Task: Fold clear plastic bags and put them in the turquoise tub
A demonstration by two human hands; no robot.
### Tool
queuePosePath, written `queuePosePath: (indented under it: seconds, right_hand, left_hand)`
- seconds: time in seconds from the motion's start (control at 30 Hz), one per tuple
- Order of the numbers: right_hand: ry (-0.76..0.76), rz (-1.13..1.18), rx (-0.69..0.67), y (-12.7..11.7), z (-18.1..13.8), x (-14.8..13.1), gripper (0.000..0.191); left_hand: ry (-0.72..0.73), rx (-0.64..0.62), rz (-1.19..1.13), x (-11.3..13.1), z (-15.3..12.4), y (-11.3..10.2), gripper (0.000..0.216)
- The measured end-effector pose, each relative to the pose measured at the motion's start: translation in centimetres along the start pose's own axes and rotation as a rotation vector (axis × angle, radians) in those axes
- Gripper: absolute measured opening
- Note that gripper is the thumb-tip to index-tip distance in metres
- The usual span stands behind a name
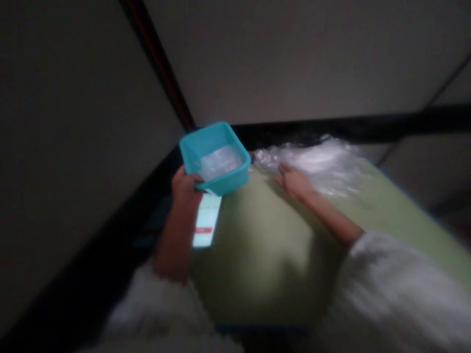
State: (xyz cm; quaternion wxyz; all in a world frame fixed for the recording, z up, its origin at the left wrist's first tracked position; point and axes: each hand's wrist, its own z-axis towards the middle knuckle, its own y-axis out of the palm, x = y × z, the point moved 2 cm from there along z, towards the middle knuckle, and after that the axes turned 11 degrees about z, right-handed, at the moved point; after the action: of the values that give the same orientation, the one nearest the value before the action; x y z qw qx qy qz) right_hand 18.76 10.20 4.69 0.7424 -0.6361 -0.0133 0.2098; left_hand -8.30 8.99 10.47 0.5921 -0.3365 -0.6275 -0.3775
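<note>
Dim walls (294, 63) back the green table (265, 274); near its far-left corner, the left hand (185, 185), gripping the teal basket (230, 184) one-sidedly, might tip it. The right hand (295, 182) hangs loosely spread beside clear plastic (327, 159).

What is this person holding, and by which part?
The left hand holds the turquoise tub by its near-left rim; the right hand appears empty.
</note>
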Motion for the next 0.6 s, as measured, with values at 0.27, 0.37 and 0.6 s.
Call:
queuePosePath:
  seconds: [0.27, 0.37, 0.6]
  right_hand:
    - [0.028, -0.054, -0.047, -0.9, -4.6, 3.3, 0.033]
    - [-0.019, -0.039, -0.029, -1.0, -5.9, 2.9, 0.031]
    - [-0.075, 0.023, 0.03, -1.5, -8.4, 2.3, 0.028]
  left_hand:
    - [-0.02, 0.043, 0.031, -4.0, 1.0, 3.9, 0.028]
    - [-0.018, 0.09, 0.049, -5.1, 1.9, 4.6, 0.026]
    - [0.085, 0.097, 0.116, -6.7, 3.3, 5.0, 0.021]
